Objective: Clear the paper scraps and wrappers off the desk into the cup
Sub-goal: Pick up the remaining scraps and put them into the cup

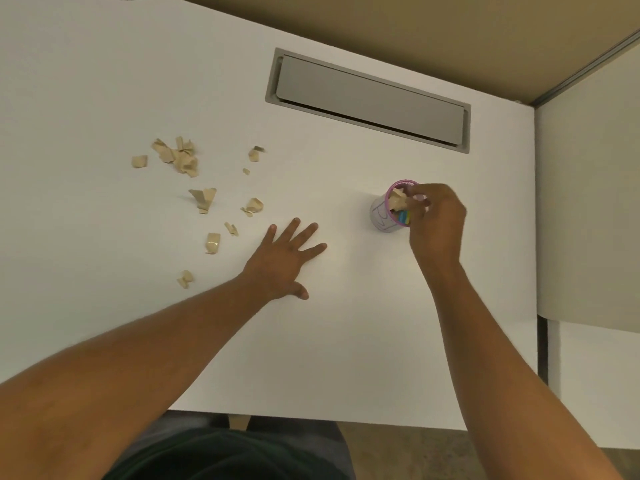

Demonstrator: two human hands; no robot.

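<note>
A small white cup (384,216) with a pink rim stands on the white desk (346,341), right of centre. Tan paper scraps (397,201) and a blue-green wrapper (403,217) poke out of it. My right hand (438,223) is at the cup's mouth, fingertips pinched on the tan scraps there. My left hand (289,258) lies flat on the desk with fingers spread, holding nothing. Several tan paper scraps lie to its left: a pile (180,156), a folded piece (204,198), a crumpled piece (254,206) and a lower one (185,278).
A grey cable flap (367,98) is set into the desk behind the cup. A partition panel (588,202) bounds the desk's right side. The desk's front edge runs just above my lap.
</note>
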